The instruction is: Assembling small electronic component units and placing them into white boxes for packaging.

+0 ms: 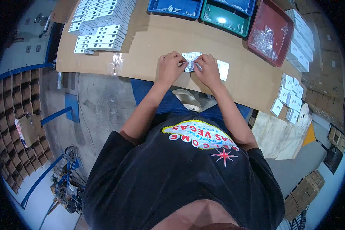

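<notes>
My left hand (171, 68) and my right hand (207, 71) meet over the near part of the cardboard-covered table, fingers bent into pinches. Between the fingertips is a small, crinkled clear plastic bag (190, 64), gripped from both sides. What the bag holds is too small to make out. Just beyond it, partly covered by bag and fingers, lies a flat white printed piece (191, 55). To the right of my right hand a white card or flat box (223, 70) rests on the table.
Stacks of small white boxes (99, 28) stand at the far left. Blue (175, 14) and green (225, 31) trays with small parts sit at the back, beside a red tray (262, 57) of clear plastic pieces. More white boxes (289, 96) lie near the right table edge.
</notes>
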`<state>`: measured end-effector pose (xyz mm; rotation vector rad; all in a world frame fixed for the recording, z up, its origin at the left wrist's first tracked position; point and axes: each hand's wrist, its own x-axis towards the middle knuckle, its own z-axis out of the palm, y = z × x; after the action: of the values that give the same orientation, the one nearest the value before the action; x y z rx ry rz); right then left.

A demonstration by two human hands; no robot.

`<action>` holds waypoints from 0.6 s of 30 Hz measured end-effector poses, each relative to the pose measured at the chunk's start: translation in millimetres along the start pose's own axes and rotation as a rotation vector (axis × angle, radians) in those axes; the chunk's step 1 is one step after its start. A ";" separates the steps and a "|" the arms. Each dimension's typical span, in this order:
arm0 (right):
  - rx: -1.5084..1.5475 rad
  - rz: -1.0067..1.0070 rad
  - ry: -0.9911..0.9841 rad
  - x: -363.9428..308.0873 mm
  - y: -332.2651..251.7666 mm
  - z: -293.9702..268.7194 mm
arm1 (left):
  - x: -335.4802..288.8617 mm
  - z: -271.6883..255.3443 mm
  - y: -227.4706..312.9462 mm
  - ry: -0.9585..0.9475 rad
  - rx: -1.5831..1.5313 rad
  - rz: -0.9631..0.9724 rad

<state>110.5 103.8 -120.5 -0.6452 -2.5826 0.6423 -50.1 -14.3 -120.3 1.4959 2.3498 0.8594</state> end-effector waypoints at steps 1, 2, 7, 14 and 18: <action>0.000 0.001 0.000 -0.9 -0.5 0.1 | 0.1 -1.0 0.8 -0.013 0.013 0.004; -0.019 0.002 -0.011 -1.8 -1.1 0.1 | -0.6 -0.6 1.1 -0.014 0.013 0.003; -0.032 0.020 -0.061 -2.3 4.3 3.1 | -2.3 7.7 4.2 0.034 -0.055 0.008; 0.001 0.015 -0.030 -7.1 4.4 3.2 | -11.1 7.1 11.8 0.048 -0.043 0.047; -0.005 0.011 -0.030 -8.4 8.9 6.3 | -12.4 9.8 9.2 0.035 -0.072 0.031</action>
<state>117.2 104.3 -132.5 -0.6562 -2.6110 0.6544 -32.8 -19.0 -124.3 1.5037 2.3002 0.9742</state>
